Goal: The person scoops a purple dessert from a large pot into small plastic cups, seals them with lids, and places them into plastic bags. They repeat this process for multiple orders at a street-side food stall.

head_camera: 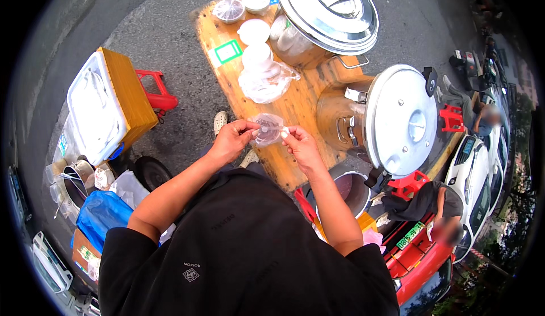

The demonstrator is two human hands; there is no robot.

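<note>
My left hand (235, 139) and my right hand (303, 149) pinch opposite edges of a small clear plastic bag (269, 138). The bag is spread between them, above the near end of a wooden table (294, 105). Whether something sits inside the bag is hard to tell. Just beyond it lies a bundle of white plastic bags (268, 82), beside white round lids or bowls (254, 31). At the far corner stand two bagged round containers, one wrapped in clear film (229, 10) and one white (256, 1).
A tall lidded steel pot (328, 14) and a clamp-lidded metal barrel (400, 120) stand along the table's right side. Left is a yellow box with a white-lidded tub (97, 107), near a red stool (156, 89). People sit at right beside parked cars (470, 163).
</note>
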